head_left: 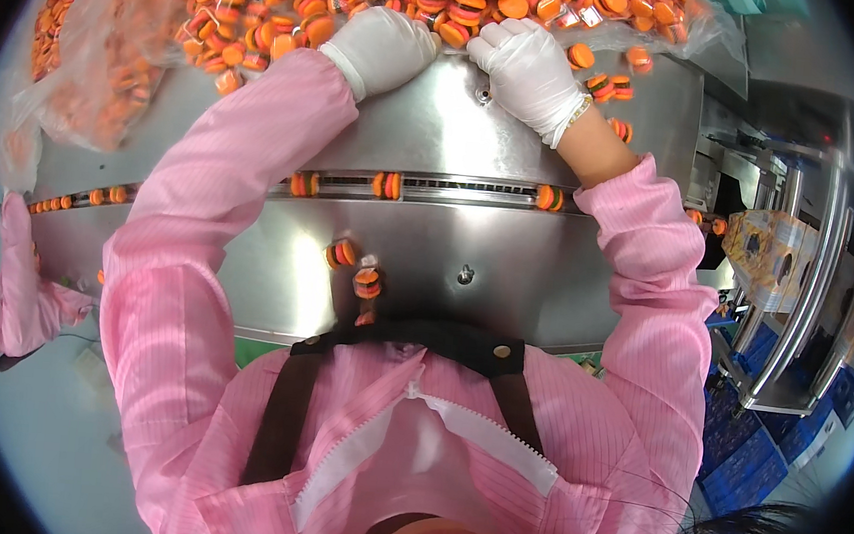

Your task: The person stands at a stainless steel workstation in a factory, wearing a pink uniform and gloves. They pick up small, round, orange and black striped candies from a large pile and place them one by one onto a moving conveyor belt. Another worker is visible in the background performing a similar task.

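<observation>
Both my hands wear white gloves and meet the near edge of a big heap of small orange burger-shaped sweets with dark, red and green layers. My left hand is curled, its fingertips turned in toward the sweets. Just to its right, my right hand bends its fingers down at the heap's edge, a thin band round the wrist. Whatever lies within the fingers of either hand is hidden. A narrow conveyor slot crosses the steel table below my forearms, with spaced-out sweets standing in it.
Clear plastic sheeting lies under and around the heap. A few loose sweets rest on the steel near my body. Another person's pink sleeve shows at far left. Metal machinery and blue crates stand at right.
</observation>
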Tool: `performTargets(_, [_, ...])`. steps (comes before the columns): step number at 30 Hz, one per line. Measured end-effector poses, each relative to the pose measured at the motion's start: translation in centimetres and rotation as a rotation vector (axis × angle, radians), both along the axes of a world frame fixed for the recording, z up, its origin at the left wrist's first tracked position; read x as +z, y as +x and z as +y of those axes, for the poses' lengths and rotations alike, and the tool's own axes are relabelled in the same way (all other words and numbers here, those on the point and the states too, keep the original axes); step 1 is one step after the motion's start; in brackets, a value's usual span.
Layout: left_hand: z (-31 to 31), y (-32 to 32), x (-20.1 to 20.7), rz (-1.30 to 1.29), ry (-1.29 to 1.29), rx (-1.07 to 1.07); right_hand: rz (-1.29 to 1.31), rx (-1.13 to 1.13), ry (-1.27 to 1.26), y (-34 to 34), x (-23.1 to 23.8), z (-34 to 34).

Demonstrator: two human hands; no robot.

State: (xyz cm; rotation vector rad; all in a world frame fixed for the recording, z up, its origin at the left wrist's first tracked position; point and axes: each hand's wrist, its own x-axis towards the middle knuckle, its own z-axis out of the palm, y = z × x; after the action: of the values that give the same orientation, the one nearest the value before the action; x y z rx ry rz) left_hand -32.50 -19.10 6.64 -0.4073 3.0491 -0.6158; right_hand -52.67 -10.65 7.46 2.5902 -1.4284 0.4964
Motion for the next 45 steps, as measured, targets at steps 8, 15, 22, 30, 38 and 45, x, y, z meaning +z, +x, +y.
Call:
performTargets(8, [1.8, 0.5, -0.1, 0.018, 0.021, 0.018, 0.063, -0.003, -0.010, 0.3, -0.3, 1.5])
performTargets(15, [1.8, 1.1, -0.6, 0.030, 0.134, 0.077, 0.051, -0.075, 0.131, 0.7, 0.1, 2.6])
performTargets(22, [3.0, 2.9, 4.2, 0.121, 0.261, 0.098, -0.418, -0.304, 0.086, -6.3, 5.5, 9.0])
performTargets(30, [9.8, 4.2, 5.3, 0.374, 0.524, 0.195, -0.495, -0.602, 0.428, -7.9, 4.5, 14.5])
performTargets(38, [18.3, 8.0, 4.8, 0.775, 0.736, 0.589, -0.146, -0.663, 0.502, -5.1, 1.6, 13.2])
performTargets(45, [22.5, 13.2, 4.4, 0.749, 0.615, 0.801, -0.745, -0.805, 0.199, -12.3, 2.4, 19.9])
